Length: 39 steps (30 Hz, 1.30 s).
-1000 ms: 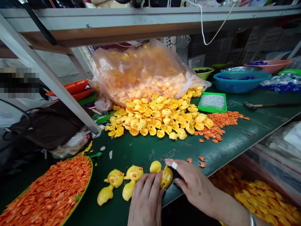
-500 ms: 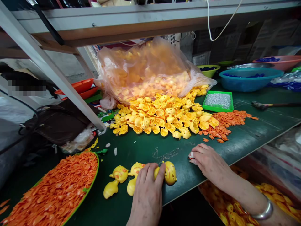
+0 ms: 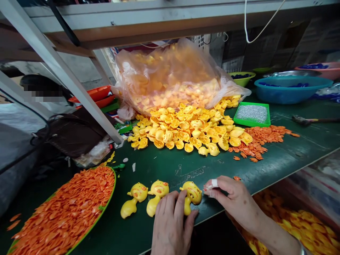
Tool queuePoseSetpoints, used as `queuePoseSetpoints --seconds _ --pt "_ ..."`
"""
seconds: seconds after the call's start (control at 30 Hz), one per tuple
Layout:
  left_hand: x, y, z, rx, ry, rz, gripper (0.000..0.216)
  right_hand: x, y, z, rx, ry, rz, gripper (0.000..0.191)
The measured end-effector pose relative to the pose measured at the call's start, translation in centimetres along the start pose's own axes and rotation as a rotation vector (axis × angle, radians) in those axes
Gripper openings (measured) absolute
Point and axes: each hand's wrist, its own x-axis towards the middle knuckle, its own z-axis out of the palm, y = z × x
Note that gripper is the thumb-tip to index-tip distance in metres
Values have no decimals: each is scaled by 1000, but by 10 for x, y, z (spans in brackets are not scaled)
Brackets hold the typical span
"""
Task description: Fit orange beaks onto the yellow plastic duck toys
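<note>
My left hand [image 3: 171, 221] curls over a yellow plastic duck shell [image 3: 193, 193], with the shell's lower part between index finger and thumb. Just right of that shell is my right hand [image 3: 233, 200], its thumb and fingers pinched together. A bit of orange shows at its fingertips, mostly covered; a white wrap circles one finger. Two more duck shells lie to the left: a middle shell [image 3: 158, 189], partly behind my left hand, and an outer shell [image 3: 135, 198]. One loose orange piece [image 3: 237, 178] lies behind my right hand.
An oval tray [image 3: 114, 184] heaped with orange pieces stands at left. Yellow shells [image 3: 186, 131] spill from a clear bag [image 3: 170, 78] at the back. Beside them are orange pieces [image 3: 257, 140], a green tray [image 3: 268, 118] of silvery bits, and a blue basin [image 3: 292, 94].
My right hand has moved left and closer, up to the third duck shell. My left hand has shifted slightly down, exposing more of the middle shell. The view has shifted a little.
</note>
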Motion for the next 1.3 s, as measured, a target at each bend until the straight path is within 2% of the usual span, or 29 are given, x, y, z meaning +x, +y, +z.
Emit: queuePoseSetpoints --seconds 0.17,0.4,0.6,0.73,0.87,1.07,1.3 --pt "-3 0 4 -24 26 -17 41 -4 -3 4 122 -48 151 10" --pt "-4 1 6 -34 27 -8 42 -4 -7 11 120 48 22 11" --pt "-4 5 6 -59 17 -14 44 -8 -18 23 -76 66 -157 16" --pt "-4 6 5 -81 20 -11 42 -8 -25 27 -189 54 -210 19" --pt "-5 6 5 -96 -3 -10 39 -6 -31 32 -317 103 -280 21" --pt "-8 4 5 -161 -40 32 43 -3 -43 39 -616 131 -351 23" --pt "-8 4 2 -182 -15 43 40 3 -44 32 -845 -42 -433 21"
